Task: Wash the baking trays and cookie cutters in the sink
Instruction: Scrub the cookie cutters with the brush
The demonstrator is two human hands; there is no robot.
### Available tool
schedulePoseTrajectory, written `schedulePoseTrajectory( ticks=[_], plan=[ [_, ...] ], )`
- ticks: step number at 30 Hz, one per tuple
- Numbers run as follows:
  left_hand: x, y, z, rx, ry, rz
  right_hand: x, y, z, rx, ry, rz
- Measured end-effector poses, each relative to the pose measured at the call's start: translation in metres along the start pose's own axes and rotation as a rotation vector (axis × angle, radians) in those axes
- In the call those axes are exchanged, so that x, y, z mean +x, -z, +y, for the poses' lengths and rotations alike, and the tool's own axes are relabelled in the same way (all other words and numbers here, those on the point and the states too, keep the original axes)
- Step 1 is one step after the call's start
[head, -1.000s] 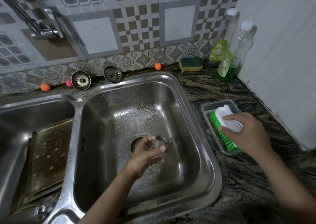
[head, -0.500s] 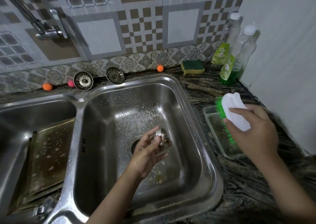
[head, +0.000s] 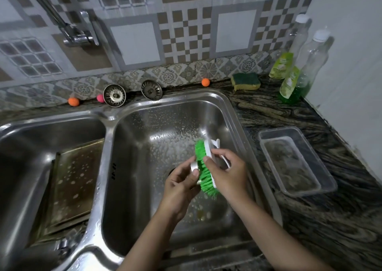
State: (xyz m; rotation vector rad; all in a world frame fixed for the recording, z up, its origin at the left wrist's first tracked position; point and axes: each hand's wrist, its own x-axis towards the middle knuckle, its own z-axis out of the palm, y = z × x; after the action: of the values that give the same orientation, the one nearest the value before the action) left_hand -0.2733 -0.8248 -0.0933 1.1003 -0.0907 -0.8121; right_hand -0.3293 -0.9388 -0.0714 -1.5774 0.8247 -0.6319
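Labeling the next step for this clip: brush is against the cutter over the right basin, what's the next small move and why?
Probably a short scrubbing stroke of the brush across the cookie cutter. The right hand grips the brush with its green bristles already against the cutter, which the left hand pinches over the right basin. Soap flecks dot the basin wall, and the tap shows no water running, so rinsing looks later.

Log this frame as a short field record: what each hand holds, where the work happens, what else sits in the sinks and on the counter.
left hand: pinches a small metal cookie cutter
right hand: grips the green-bristled scrub brush, bristles against the cutter
location: over the right sink basin
left basin: baking tray, soap-spotted
counter: clear plastic container, sponge, two soap bottles
sink rim: two strainers
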Motion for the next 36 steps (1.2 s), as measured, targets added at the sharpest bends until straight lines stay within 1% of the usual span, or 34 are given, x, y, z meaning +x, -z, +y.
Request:
schedulePoseTrajectory(
  ticks=[3,6,9,10,12,14,20,23,24,26,29,31,32,33,34,35,36],
  plan=[
    [-0.007,0.009,-0.001,0.055,0.034,0.008,0.014,-0.011,0.009,-0.042,-0.053,0.049],
    [-0.008,0.013,0.0,0.042,0.039,0.037,0.023,-0.012,0.013,0.018,-0.118,0.076],
    [0.001,0.013,0.005,-0.05,0.007,0.137,0.011,-0.008,0.01,0.071,-0.124,0.012],
    [0.003,0.012,0.006,-0.063,0.0,0.146,0.004,-0.008,0.009,0.064,-0.109,-0.023],
    [0.003,0.008,0.005,-0.052,-0.004,0.103,-0.009,-0.009,0.008,0.02,-0.048,-0.039],
    [0.001,0.005,0.003,-0.031,0.005,0.075,-0.011,-0.012,0.009,0.002,-0.02,0.022],
    [-0.009,0.014,0.004,0.13,0.076,0.022,0.009,-0.022,0.022,-0.075,-0.033,0.141],
    [-0.013,0.019,0.011,0.192,0.075,-0.02,0.024,-0.019,0.021,-0.045,-0.041,0.15],
    [-0.013,0.02,0.014,0.25,0.062,-0.027,0.029,-0.015,0.019,-0.013,-0.036,0.124],
    [-0.011,0.021,0.019,0.438,0.023,-0.032,0.035,-0.006,0.013,0.05,-0.015,0.027],
    [-0.007,0.023,0.027,0.68,0.02,-0.068,0.038,0.01,0.01,0.029,0.043,-0.232],
    [-0.006,0.024,0.033,0.795,0.033,-0.105,0.036,0.018,0.01,-0.034,0.046,-0.418],
    [-0.006,0.025,0.035,0.846,0.02,-0.107,0.033,0.019,0.01,-0.049,0.039,-0.484],
    [-0.007,0.025,0.038,0.883,-0.002,-0.092,0.03,0.02,0.012,-0.045,0.031,-0.509],
    [-0.007,0.024,0.04,0.885,-0.023,-0.053,0.027,0.02,0.013,-0.024,0.021,-0.496],
    [-0.009,0.023,0.042,0.823,-0.038,0.001,0.024,0.02,0.015,0.009,0.006,-0.461],
    [-0.009,0.022,0.043,0.707,-0.049,0.063,0.02,0.02,0.016,0.046,-0.022,-0.427]
  ],
)
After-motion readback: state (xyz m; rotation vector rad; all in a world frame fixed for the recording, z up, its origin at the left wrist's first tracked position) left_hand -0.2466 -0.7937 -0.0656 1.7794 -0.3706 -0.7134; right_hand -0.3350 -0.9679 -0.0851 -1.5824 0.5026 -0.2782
